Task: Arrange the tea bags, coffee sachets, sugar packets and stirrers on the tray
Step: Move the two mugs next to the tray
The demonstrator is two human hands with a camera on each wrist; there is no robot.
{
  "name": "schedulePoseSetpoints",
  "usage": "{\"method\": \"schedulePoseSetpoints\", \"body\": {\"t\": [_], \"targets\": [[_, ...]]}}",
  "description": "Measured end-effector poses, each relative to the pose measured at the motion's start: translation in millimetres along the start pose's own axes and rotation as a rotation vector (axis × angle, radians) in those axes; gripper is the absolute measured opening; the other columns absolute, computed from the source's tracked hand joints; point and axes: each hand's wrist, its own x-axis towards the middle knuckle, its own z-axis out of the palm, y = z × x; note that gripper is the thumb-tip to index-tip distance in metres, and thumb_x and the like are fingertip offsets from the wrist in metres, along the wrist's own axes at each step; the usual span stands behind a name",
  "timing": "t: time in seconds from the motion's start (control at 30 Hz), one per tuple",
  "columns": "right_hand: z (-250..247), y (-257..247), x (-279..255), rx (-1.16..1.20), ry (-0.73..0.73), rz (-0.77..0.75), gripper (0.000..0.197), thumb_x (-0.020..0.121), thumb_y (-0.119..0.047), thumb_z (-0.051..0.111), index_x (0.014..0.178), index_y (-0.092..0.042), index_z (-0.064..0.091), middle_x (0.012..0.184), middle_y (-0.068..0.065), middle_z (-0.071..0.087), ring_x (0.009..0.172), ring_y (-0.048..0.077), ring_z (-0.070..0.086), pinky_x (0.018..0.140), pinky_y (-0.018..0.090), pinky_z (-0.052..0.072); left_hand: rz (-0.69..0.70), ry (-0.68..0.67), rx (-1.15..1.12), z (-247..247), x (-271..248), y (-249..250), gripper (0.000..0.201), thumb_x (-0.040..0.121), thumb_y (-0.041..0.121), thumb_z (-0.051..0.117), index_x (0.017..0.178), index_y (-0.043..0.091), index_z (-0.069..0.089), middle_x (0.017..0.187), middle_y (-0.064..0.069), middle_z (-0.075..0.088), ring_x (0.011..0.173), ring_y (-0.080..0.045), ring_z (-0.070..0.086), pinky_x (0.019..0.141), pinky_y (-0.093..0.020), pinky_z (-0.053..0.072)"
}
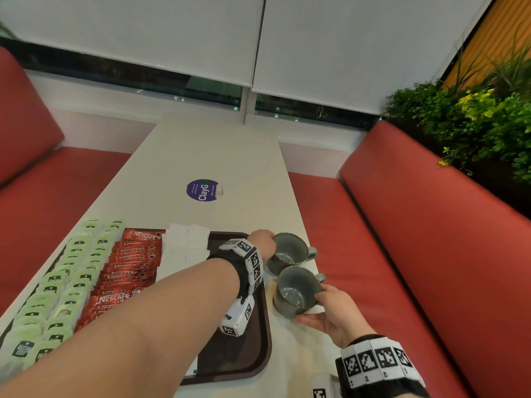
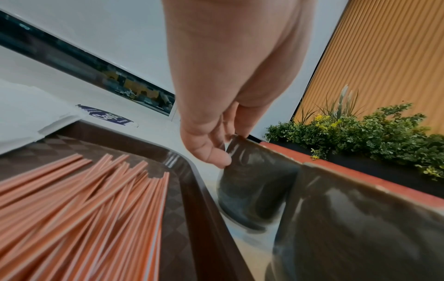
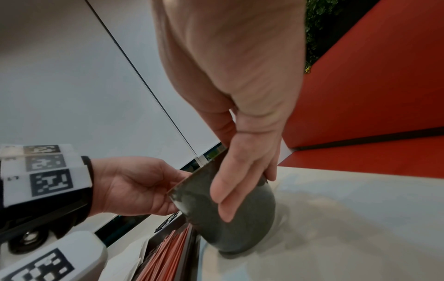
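Left third of the dark brown plastic tray (image 1: 260, 334): pale green paper tea bags (image 1: 61, 285) in two overlapping columns running near to far. Light, soft, likely to slide over one another; best lifted by an edge or squared up with flat fingers. Next right, red foil coffee sachets (image 1: 126, 268), also shingled; slick and thin, so a pinch at the short end seems safest. Then white paper sugar packets (image 1: 184, 245), the far ones overhanging the tray's far rim onto the white laminate desk (image 1: 218, 150). Rightmost on the tray, thin orange-and-white striped stirrers (image 2: 79, 205) in a loose fan, seen only from the left wrist; stiff but very light, prone to roll and scatter, better gathered as a bundle. Off the tray, just beside its right rim, two grey-green glazed ceramic mugs stand upright, touching or nearly so. Heavy, hard, chippable. Left hand (image 1: 263, 239) reaches across the tray, its fingers (image 2: 213, 154) pinching the rim of the far mug (image 1: 290, 249). Right hand (image 1: 330, 311) has its fingers wrapped round the side of the near mug (image 1: 296, 291). Desk smooth, a round purple sticker (image 1: 204, 190) further along. Red padded benches (image 1: 416, 239) on both sides, white roller blinds (image 1: 143, 33) beyond, green planter (image 1: 474, 116) far right.
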Motion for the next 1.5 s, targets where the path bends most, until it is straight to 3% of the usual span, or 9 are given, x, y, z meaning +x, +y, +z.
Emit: {"method": "schedulePoseSetpoints", "body": {"t": [0.33, 0.5, 0.63, 0.7, 0.87, 1.0, 1.2, 1.37, 1.5], "targets": [[-2.7, 0.3, -19.0, -0.23, 0.191, -0.077, 0.042, 0.099, -0.018, 0.048, 0.14, -0.015, 0.041, 0.123, 0.009, 0.052, 0.083, 0.036, 0.066, 0.067, 0.04, 0.058, 0.111, 0.096, -0.202, -54.6, -43.5, 6.1, 0.037, 0.096, 0.016, 0.047, 0.132, 0.008, 0.051, 0.135, -0.012, 0.052, 0.12, -0.027, 0.052, 0.103, -0.035, 0.042], [-13.2, 8.9, -58.0, -0.554, 0.306, -0.433, 0.027, 0.09, -0.021, 0.06, 0.118, -0.024, 0.06, 0.113, -0.002, 0.064, 0.101, 0.022, 0.06, 0.086, 0.039, 0.05, 0.278, 0.308, -0.254, -141.6, -152.9, -21.8, 0.024, 0.095, 0.02, 0.053, 0.117, 0.022, 0.061, 0.113, 0.008, 0.063, 0.102, -0.008, 0.058, 0.088, -0.03, 0.05], [24.0, 24.4, -88.4, -0.547, 0.057, -0.501, 0.019, 0.09, -0.012, 0.06, 0.101, -0.025, 0.068, 0.099, -0.01, 0.069, 0.094, 0.017, 0.064, 0.085, 0.039, 0.05, 0.131, 0.539, -0.295, -176.7, -235.5, -86.4, 0.02, 0.093, 0.022, 0.054, 0.105, 0.032, 0.066, 0.104, 0.017, 0.067, 0.097, -0.005, 0.062, 0.09, -0.031, 0.049], [57.2, 41.6, -82.5, -0.63, -0.118, -0.396, 0.019, 0.091, -0.013, 0.059, 0.106, -0.02, 0.068, 0.099, -0.006, 0.069, 0.094, 0.017, 0.065, 0.089, 0.039, 0.053, 0.004, 0.479, -0.328, -161.7, -255.0, -113.4, 0.02, 0.094, 0.025, 0.053, 0.108, 0.033, 0.064, 0.108, 0.016, 0.066, 0.101, -0.006, 0.061, 0.093, -0.035, 0.049], [130.7, 74.2, -45.8, -1.012, -0.287, -0.348, 0.017, 0.09, -0.022, 0.058, 0.106, -0.024, 0.06, 0.099, -0.007, 0.06, 0.082, 0.005, 0.058, 0.068, 0.014, 0.046, -0.178, 0.149, -0.161, -92.8, -241.9, -146.5, 0.039, 0.095, 0.03, 0.051, 0.134, 0.025, 0.047, 0.129, 0.008, 0.055, 0.112, -0.009, 0.055, 0.096, -0.026, 0.046], [161.1, 79.0, -26.0, -0.976, -0.25, -0.236, 0.016, 0.086, -0.02, 0.061, 0.099, -0.011, 0.061, 0.099, 0.003, 0.063, 0.088, 0.018, 0.064, 0.079, 0.032, 0.057, -0.235, 0.045, -0.068, -69.4, -221.1, -151.3, 0.05, 0.096, 0.028, 0.048, 0.144, 0.02, 0.035, 0.145, -0.001, 0.041, 0.118, -0.012, 0.048, 0.087, -0.017, 0.04], [168.4, 69.7, -28.6, -1.113, -0.216, -0.216, 0.026, 0.091, -0.019, 0.055, 0.114, -0.007, 0.059, 0.104, 0.006, 0.062, 0.092, 0.02, 0.062, 0.068, 0.025, 0.053, -0.234, 0.02, 0.026, -67.8, -215.1, -150.2, 0.051, 0.097, 0.029, 0.045, 0.145, 0.018, 0.034, 0.149, -0.003, 0.035, 0.135, -0.019, 0.036, 0.109, -0.028, 0.03], [190.7, 14.2, -6.1, -0.966, -0.131, -0.402, 0.043, 0.092, -0.019, 0.051, 0.134, -0.007, 0.052, 0.129, 0.008, 0.056, 0.118, 0.025, 0.054, 0.102, 0.035, 0.045, -0.171, 0.068, -0.046, -98.3, -191.1, -140.5, 0.05, 0.097, 0.027, 0.044, 0.145, 0.017, 0.033, 0.15, -0.002, 0.034, 0.134, -0.018, 0.037, 0.103, -0.025, 0.034], [222.6, -26.7, 36.3, -0.796, -0.069, -0.316, 0.036, 0.094, -0.013, 0.048, 0.126, 0.0, 0.056, 0.125, 0.017, 0.059, 0.103, 0.025, 0.056, 0.086, 0.033, 0.047, -0.191, 0.171, -0.239, -132.3, -128.4, -125.8, 0.05, 0.095, 0.018, 0.044, 0.144, 0.01, 0.037, 0.147, -0.008, 0.04, 0.131, -0.024, 0.042, 0.107, -0.03, 0.036]]}}
